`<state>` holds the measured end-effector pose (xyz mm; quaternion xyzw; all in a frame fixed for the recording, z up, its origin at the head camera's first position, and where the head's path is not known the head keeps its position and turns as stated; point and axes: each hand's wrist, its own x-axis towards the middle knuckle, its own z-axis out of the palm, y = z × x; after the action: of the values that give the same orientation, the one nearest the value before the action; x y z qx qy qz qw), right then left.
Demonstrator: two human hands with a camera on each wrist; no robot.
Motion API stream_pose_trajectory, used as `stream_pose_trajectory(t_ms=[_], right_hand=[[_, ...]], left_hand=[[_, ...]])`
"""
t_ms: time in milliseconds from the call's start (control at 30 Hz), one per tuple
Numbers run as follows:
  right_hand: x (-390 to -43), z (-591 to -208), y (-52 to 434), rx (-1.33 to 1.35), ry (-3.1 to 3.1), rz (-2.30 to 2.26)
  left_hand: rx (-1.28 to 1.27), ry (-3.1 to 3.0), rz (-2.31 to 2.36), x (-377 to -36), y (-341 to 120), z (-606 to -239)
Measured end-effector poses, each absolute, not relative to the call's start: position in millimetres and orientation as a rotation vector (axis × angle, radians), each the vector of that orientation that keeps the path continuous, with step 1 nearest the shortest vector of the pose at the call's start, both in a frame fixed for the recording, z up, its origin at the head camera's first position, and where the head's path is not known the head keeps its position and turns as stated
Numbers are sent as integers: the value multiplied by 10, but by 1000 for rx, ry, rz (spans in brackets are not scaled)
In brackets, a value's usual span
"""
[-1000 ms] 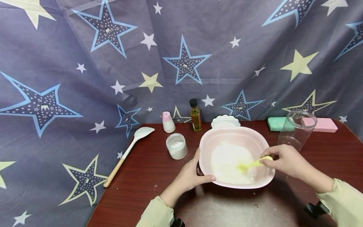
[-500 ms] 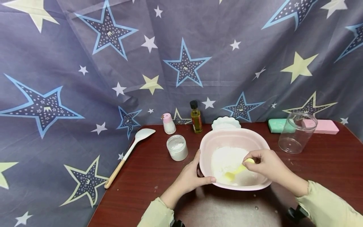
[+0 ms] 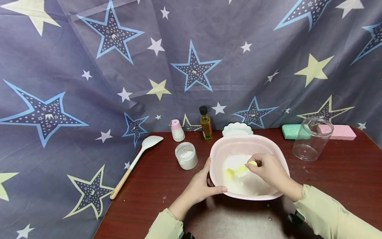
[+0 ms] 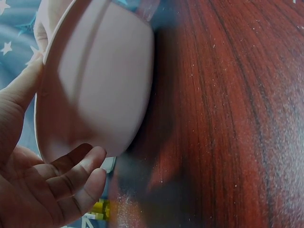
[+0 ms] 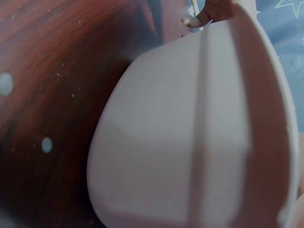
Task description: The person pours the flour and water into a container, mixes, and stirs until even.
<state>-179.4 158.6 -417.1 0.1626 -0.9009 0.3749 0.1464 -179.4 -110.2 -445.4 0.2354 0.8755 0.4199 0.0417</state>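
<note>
A person sits at a dark red wooden table [image 3: 155,186], working over a pink bowl [image 3: 238,142] of white powder [image 3: 238,181] directly in front of them. The left hand [image 3: 199,187] grips the bowl's near-left rim, thumb along the edge and fingers curled under the outer wall, bracing it. The right hand [image 3: 267,169] reaches in over the bowl's right side and pinches the handle end of a small yellow spoon [image 3: 237,170]. The spoon's long axis runs leftward and slightly downward from that hand, its scoop resting in the powder near the bowl's centre, so the right hand is the nearer one. An empty clear jar [image 3: 311,138] stands tilted to the right.
</note>
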Motion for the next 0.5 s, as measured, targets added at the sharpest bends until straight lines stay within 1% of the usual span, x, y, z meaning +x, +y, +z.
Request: stream_pose_trajectory(t_ms=[267,500], right_hand=[[-1870,-4118,1740,331,-2636,895],[-1891,-4072,1942,260,-2631,828]], left_hand=[[724,2672,1298,-1796,-1109,-4466],[727,2658,1319,-1807,-1120,-4472]])
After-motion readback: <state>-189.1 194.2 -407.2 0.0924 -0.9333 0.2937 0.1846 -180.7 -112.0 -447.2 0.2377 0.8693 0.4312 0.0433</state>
